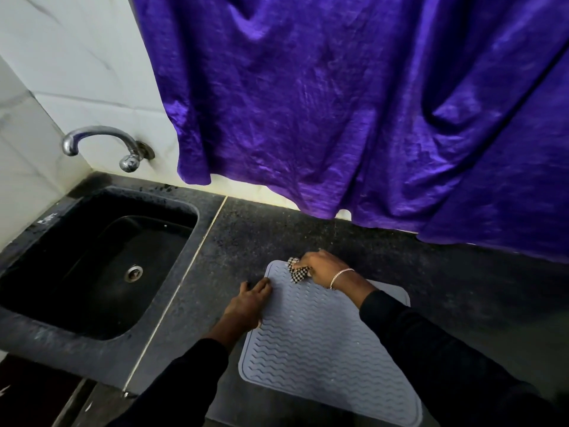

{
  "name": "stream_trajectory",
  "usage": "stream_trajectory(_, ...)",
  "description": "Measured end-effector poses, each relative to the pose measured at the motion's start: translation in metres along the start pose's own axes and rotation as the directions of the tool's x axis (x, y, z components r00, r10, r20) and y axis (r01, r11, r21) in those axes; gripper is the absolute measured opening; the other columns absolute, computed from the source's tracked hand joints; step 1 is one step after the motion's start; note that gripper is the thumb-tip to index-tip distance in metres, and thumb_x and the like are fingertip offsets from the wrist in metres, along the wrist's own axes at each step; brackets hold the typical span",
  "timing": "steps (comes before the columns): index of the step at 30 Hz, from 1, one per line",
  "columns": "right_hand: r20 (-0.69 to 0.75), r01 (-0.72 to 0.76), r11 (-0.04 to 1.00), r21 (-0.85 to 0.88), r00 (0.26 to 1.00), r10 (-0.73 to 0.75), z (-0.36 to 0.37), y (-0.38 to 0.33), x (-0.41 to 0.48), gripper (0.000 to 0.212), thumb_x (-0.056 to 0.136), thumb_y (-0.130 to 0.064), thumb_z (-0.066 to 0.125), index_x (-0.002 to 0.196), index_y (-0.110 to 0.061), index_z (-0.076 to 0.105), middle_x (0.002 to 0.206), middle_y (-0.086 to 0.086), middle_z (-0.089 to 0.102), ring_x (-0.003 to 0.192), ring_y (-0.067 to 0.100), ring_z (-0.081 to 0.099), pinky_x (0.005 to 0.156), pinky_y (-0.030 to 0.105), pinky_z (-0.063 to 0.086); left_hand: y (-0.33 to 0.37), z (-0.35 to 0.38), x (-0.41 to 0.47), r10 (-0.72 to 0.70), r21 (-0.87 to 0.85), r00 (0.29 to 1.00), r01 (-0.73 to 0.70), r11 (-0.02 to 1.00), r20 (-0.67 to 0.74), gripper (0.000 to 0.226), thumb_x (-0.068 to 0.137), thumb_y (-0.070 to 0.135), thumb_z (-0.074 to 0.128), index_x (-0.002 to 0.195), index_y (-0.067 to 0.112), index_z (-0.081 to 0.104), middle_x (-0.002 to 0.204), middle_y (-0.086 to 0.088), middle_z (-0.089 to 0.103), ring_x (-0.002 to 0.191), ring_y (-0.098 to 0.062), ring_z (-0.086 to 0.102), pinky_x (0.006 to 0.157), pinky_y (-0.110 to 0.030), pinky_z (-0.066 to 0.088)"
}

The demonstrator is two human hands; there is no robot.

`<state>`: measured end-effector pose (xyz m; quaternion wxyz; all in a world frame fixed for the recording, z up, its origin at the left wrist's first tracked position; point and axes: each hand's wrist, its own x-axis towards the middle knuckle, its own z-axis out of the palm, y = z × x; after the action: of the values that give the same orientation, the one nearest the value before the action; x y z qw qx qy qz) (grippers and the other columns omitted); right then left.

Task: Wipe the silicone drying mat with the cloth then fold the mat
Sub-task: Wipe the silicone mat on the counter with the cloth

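Note:
A grey silicone drying mat (320,343) with wavy ridges lies flat on the dark granite counter (240,241). My right hand (323,268) grips a bunched black-and-white checked cloth (297,271) and holds it against the mat's far left corner. My left hand (251,302) rests on the mat's left edge with straight fingers, pressing it down. My right forearm crosses over the mat's far right part and hides it.
A black sink (101,272) with a steel drain is set in the counter at the left, under a chrome tap (101,143). A purple curtain (354,103) hangs along the back wall down to the counter.

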<state>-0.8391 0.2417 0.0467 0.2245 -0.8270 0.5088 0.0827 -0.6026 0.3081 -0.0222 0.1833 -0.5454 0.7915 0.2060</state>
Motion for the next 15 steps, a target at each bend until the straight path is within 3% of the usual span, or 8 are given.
stream_trajectory(7, 0.013, -0.012, 1.000, -0.018, 1.000, 0.012, 0.029, 0.018, -0.019, 0.062, 0.090, -0.002, 0.053, 0.144, -0.032, 0.050, 0.146, 0.000, 0.050, 0.135, 0.018, 0.047, 0.117, 0.031, 0.022, -0.001, 0.002, 0.001, 0.003, 0.005, 1.000, -0.003, 1.000, -0.012, 0.097, 0.086, 0.022, 0.070, 0.161, 0.020, 0.010, 0.169, 0.003, 0.003, 0.146, -0.045, 0.019, 0.116, -0.047, 0.039)
stream_trajectory(15, 0.040, -0.033, 0.997, -0.064, 0.999, 0.035, -0.002, 0.020, -0.010, 0.051, 0.090, -0.012, 0.059, 0.137, -0.032, 0.057, 0.134, 0.006, 0.061, 0.124, 0.030, 0.055, 0.108, 0.037, 0.041, 0.003, 0.001, 0.001, 0.004, 0.026, 1.000, -0.003, 1.000, -0.024, 0.093, 0.086, 0.019, 0.067, 0.160, 0.018, 0.011, 0.169, 0.004, 0.005, 0.143, -0.049, 0.023, 0.115, -0.049, 0.040)
